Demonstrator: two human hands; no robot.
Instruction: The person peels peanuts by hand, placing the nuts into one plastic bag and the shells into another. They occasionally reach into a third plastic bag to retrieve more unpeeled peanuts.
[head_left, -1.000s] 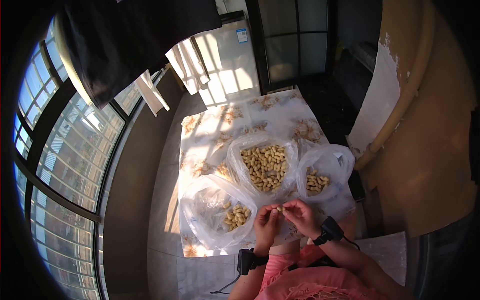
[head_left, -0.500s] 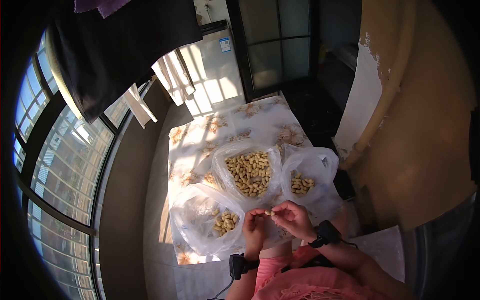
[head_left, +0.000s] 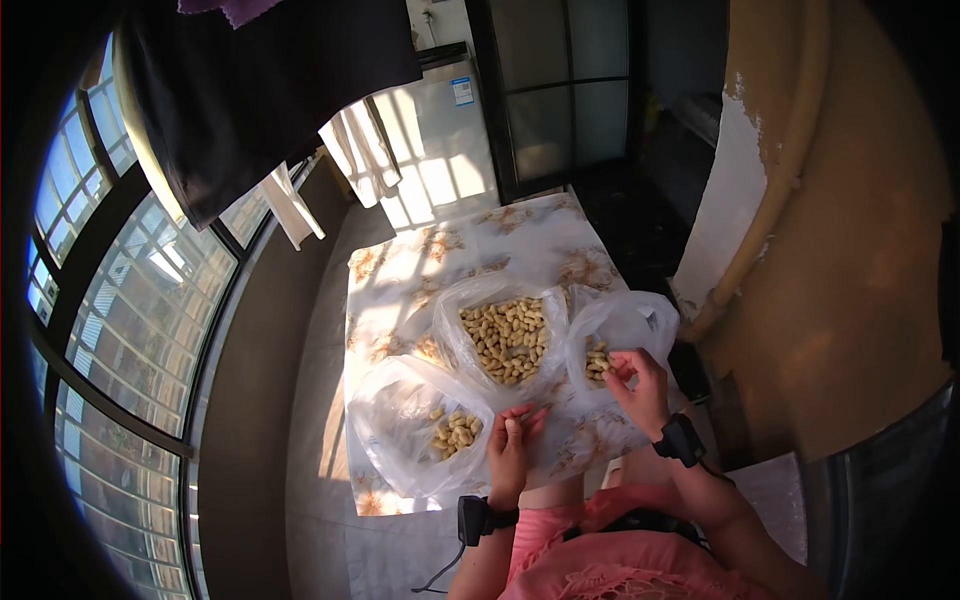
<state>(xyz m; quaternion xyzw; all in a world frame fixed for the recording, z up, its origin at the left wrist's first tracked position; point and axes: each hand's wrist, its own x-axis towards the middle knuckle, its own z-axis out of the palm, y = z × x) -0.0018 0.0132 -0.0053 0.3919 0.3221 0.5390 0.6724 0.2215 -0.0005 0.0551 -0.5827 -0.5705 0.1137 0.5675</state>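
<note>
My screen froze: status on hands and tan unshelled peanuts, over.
Right hand at peanuts in right translucent white plastic bag. Left hand beside left translucent white plastic bag; both grips unclear. Possible snag: right bag's loose rim.

peanuts (head_left: 505, 338) are showing pale tan | plastic bags (head_left: 388, 410) are gleaming translucent white | tablecloth (head_left: 480, 238) is displaying brown-orange flowers on white | clothes (head_left: 635, 560) are glowing coral pink | wrist devices (head_left: 682, 441) are showing black | large hanging garment (head_left: 280, 90) is showing black | appliance label (head_left: 462, 91) is mixing blue and white | wall (head_left: 860, 290) is showing tan-brown
</note>
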